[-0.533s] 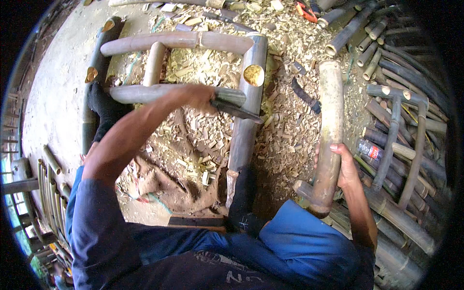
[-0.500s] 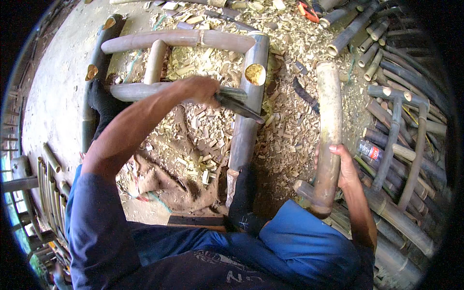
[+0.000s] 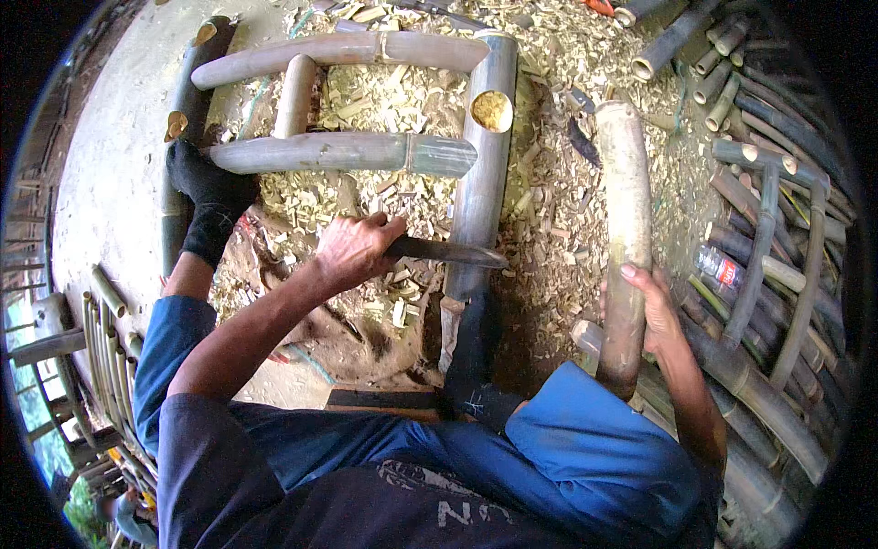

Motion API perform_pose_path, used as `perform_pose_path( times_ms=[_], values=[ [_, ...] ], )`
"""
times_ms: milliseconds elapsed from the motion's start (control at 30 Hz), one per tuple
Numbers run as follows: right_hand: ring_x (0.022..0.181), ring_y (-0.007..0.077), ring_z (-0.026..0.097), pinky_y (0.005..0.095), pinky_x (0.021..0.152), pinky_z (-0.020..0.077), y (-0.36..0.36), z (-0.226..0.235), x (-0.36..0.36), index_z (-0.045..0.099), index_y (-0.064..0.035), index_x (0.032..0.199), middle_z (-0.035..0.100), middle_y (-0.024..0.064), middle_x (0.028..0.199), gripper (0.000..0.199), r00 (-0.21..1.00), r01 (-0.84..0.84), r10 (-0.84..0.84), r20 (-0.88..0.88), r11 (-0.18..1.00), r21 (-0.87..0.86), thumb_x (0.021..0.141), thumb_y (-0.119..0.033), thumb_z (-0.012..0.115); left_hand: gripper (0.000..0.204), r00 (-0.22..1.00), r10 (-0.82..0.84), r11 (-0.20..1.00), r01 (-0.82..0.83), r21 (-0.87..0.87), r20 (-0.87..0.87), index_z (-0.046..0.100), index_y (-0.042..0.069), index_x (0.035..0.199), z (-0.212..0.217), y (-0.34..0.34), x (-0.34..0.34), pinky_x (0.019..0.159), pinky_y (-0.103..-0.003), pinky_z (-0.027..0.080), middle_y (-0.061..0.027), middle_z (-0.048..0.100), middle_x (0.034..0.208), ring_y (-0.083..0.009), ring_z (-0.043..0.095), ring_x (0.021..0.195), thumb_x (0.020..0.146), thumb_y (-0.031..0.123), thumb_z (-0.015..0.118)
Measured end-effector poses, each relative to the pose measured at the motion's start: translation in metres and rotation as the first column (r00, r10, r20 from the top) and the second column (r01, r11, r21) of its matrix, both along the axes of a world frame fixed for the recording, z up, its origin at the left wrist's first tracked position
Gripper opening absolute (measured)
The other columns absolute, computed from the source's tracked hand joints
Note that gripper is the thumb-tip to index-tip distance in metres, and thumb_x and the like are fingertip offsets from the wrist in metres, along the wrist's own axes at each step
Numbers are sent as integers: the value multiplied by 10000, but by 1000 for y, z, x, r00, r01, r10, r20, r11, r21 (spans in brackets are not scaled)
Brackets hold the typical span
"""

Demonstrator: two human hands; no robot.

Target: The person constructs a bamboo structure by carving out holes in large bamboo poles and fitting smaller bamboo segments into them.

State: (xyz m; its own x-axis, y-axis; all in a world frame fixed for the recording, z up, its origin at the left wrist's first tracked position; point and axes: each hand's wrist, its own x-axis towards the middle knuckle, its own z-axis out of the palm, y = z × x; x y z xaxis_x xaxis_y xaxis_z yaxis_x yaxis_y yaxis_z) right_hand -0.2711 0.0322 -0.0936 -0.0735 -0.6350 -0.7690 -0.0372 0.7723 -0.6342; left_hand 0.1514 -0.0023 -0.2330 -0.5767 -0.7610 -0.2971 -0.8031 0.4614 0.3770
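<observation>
— Now, left hand (image 3: 355, 249)?
— Clamped round the handle of a dark-bladed knife (image 3: 445, 252), fingers curled tight together. Blade running out toward three o'clock, tip lying across the upright pole of the bamboo frame (image 3: 482, 188).

— And right hand (image 3: 651, 309)?
— At about four o'clock from the knife, well apart from it. Wrapped round a loose thick bamboo pole (image 3: 625, 220), thumb across the front, fingers hidden behind — grip closed on it, though hard to tell how tight. Pole held nearly upright in the view, top end pointing to twelve o'clock, lower end down beside the blue-trousered knee (image 3: 585, 439).

— Lay of the frame?
— Flat on the ground, at twelve o'clock from the left hand. Two long cross-poles running nine to three, a short piece between them, all meeting the upright pole with an open hollow end (image 3: 491, 110) showing. Black-socked foot (image 3: 212, 197) pressed against the near cross-pole at ten o'clock; a second dark-socked foot (image 3: 476, 352) on the upright pole's lower end at six o'clock of the blade.

— Around all that?
— Pale bamboo shavings (image 3: 384, 101) strewn thick under and through the frame. Stack of darker bamboo poles (image 3: 777, 247) at three o'clock, beyond the right hand.
</observation>
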Motion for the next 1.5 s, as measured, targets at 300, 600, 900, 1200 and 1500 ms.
perform_pose_path(
  times_ms=[300, 600, 900, 1200, 1500],
  values=[
    [833, 177, 662, 355, 720, 583, 8, -15, 5, 468, -58, 1392, 638, 62, 1018, 715, 989, -126, 127, -81, 992, 11, 801, -248, 822, 342, 996, 84, 996, -84, 19, -7, 580, 116, 1032, -8, 10, 1, 655, -477, 570, -96, 660, 923, -352, 701, 775, 821, 309, 768],
    [1067, 185, 593, 342, 911, 507, 5, -20, 8, 460, -56, 1436, 612, 74, 1174, 780, 973, -211, 205, -107, 977, -39, 776, -255, 825, 315, 996, 64, 996, -69, 65, 65, 570, 104, 1060, -1, 7, -2, 689, -476, 579, -121, 674, 961, -339, 723, 826, 859, 273, 744],
    [1005, 269, 670, 429, 875, 573, -2, -8, 29, 461, -50, 1392, 622, 136, 1173, 789, 493, -796, 634, -595, 605, -15, 749, -287, 850, 222, 983, 53, 991, -74, 115, 176, 604, 72, 1070, -9, 6, -6, 683, -482, 589, -173, 715, 968, -344, 739, 814, 895, 183, 683],
    [914, 268, 655, 406, 819, 592, -71, -66, 23, 536, -43, 1288, 627, 132, 1054, 790, -302, -902, 246, -921, -387, 192, 654, -321, 916, 132, 968, -7, 998, -8, 59, 250, 625, 68, 996, -16, -5, -14, 620, -492, 574, -160, 724, 873, -341, 737, 768, 918, 174, 625],
    [976, 308, 658, 434, 797, 581, -60, -50, 39, 512, -37, 1255, 607, 142, 1069, 676, -376, -907, 338, -863, -326, 267, 716, -260, 853, 135, 977, -4, 998, -9, 62, 215, 615, 44, 1038, -24, 3, -7, 607, -462, 596, -181, 731, 890, -314, 742, 746, 922, 112, 621]
  ],
)
